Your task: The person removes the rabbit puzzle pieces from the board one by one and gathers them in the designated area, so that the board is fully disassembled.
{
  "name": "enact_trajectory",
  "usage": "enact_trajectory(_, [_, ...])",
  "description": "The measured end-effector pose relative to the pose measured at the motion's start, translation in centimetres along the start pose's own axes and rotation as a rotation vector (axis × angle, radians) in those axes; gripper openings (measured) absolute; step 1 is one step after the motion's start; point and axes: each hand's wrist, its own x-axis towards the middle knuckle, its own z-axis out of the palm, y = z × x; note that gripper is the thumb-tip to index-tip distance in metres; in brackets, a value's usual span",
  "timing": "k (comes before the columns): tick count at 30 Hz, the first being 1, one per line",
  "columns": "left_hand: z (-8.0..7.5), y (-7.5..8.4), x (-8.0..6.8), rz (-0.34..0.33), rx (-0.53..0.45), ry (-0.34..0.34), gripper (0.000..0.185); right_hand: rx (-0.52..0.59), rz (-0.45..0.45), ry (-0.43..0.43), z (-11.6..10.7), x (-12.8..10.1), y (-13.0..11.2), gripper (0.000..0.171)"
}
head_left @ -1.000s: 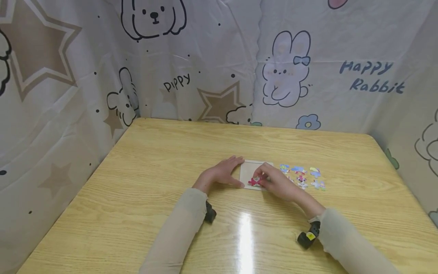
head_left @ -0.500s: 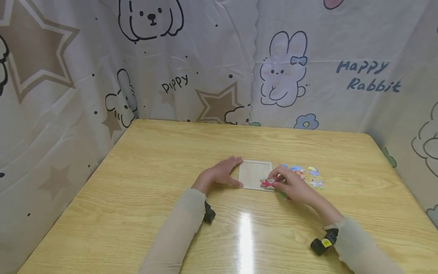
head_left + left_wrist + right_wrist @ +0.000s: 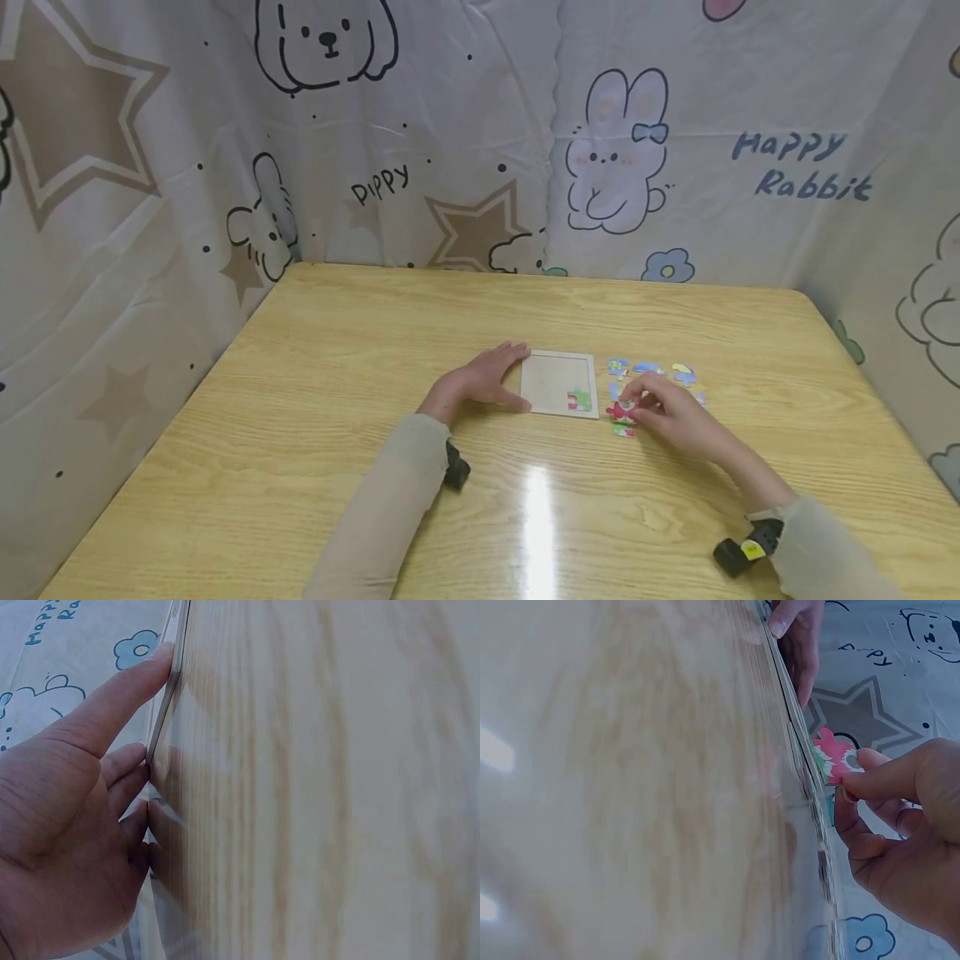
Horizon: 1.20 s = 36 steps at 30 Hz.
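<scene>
A shallow square wooden puzzle tray (image 3: 546,371) lies on the table. One green-and-red puzzle piece (image 3: 579,401) sits in its near right corner. My left hand (image 3: 486,379) is at the tray's left side, thumb and fingers extended, touching its edge; the left wrist view shows the thumb (image 3: 124,694) resting on the rim. To the right of the tray, my right hand (image 3: 678,417) pinches a mostly red puzzle piece (image 3: 832,759) between thumb and fingertips, held a little above the table. Part of that piece is covered by the fingers.
Loose puzzle pieces lie right of the tray, among them a blue one (image 3: 647,367), a yellow-and-blue one (image 3: 683,374) and a green one (image 3: 623,430); my right hand hides some. A patterned curtain (image 3: 450,125) hangs behind the wooden table (image 3: 390,333).
My right hand has carried the red piece from over the tray to the loose pieces on the right, uncovering the tray's corner piece. My left hand has stayed at the tray.
</scene>
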Motion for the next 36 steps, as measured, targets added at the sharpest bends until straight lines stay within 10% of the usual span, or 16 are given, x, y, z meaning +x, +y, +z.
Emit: enact_trajectory(36, [0.1,0.0,0.1,-0.019,0.013,-0.007,0.092,-0.107,-0.039,0.054,-1.9,-3.6,2.1,0.021])
